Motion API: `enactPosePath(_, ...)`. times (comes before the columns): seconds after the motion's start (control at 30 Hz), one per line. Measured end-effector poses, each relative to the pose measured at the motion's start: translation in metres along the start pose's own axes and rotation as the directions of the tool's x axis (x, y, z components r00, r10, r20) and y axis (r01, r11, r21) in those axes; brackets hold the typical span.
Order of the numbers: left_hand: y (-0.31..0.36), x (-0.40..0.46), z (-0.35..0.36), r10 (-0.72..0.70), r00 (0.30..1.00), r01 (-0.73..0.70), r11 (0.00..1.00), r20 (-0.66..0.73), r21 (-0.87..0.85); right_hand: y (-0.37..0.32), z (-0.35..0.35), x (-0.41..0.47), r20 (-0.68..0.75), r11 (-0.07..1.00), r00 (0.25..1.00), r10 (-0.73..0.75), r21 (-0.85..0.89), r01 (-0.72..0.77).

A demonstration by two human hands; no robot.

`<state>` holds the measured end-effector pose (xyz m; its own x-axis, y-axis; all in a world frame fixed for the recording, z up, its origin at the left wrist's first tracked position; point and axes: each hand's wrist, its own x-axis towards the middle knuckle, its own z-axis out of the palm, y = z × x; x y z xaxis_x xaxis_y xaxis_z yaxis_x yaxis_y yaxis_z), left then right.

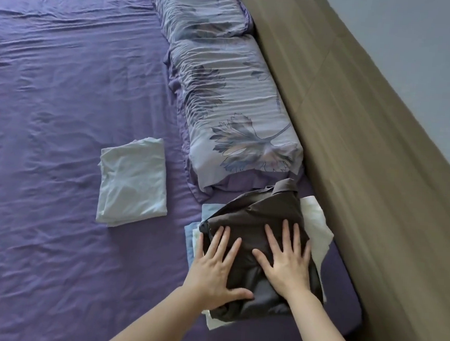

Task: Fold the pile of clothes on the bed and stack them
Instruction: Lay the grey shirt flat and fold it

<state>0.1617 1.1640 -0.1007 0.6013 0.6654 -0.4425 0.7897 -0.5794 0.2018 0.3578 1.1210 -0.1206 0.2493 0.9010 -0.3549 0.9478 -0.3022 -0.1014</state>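
Item: folded dark brown shirt (256, 242), collar end at 12 o'clock, lying topmost on the stack (318, 231) at roughly 5 o'clock on the purple bed sheet (62, 103), just beside the wooden headboard (354, 153)

Step in hand, as judged: the shirt is being flattened onto the stack. Left hand (216, 269) and right hand (286, 264) are laid palm down on it, fingers straight and spread, nothing pinched. The step is best done with even downward pressure, strokes drawn from the middle outward toward 3 and 9 o'clock so trapped air is pushed out; the shirt should be squared over the layers beneath, whose white and pale blue edges are seen jutting unevenly; sideways drag is to be avoided lest lower layers be shifted

Count:
- dark shirt: one
- layers under it: at least two or three; exact number cannot be told
- folded pale garment (132, 182), apart at 9 o'clock of the stack: one
- leaf-print pillows (225, 89), at 12 o'clock: two
- hands: two
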Motion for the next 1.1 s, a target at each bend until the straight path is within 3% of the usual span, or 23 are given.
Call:
enactPosePath(0.13, -0.011, 0.014, 0.021, -0.003, 1.0, 0.003, 1.0, 0.03, 0.015, -0.007, 0.015, 0.013, -0.004, 1.0, 1.0, 0.011, 0.012, -0.011)
enactPosePath(0.37, -0.013, 0.025, 0.007, -0.013, 0.994, 0.012, 1.0, 0.107, 0.012, -0.019, 0.009, 0.025, 0.098, 0.989, 0.992, 0.079, -0.135, -0.066)
enactPosePath(0.5, -0.02, -0.003, -0.016, -0.033, 0.998, 0.037, 0.996, 0.052, -0.08, -0.043, -0.02, 0.005, 0.177, 0.985, 0.97, 0.168, 0.004, -0.171)
enactPosePath(0.6, -0.036, -0.04, -0.029, -0.183, 0.982, 0.191, 0.95, 0.056, -0.246, -0.072, -0.034, -0.023, 0.172, 0.966, 0.97, 0.174, 0.159, -0.202)
enactPosePath(0.7, -0.069, -0.089, -0.038, -0.298, 0.954, 0.298, 0.915, 0.042, -0.271, -0.114, -0.04, -0.057, 0.091, 0.953, 0.99, 0.105, 0.277, -0.127)
enactPosePath(0.87, -0.134, -0.19, -0.036, -0.393, 0.919, 0.381, 0.901, -0.019, -0.207, -0.209, -0.039, -0.116, -0.037, 0.982, 0.996, -0.078, 0.172, 0.083)
enactPosePath(1.1, -0.216, -0.346, -0.006, -0.508, 0.854, 0.481, 0.853, -0.113, -0.202, -0.354, -0.018, -0.201, -0.035, 0.956, 0.965, -0.258, 0.133, 0.26)
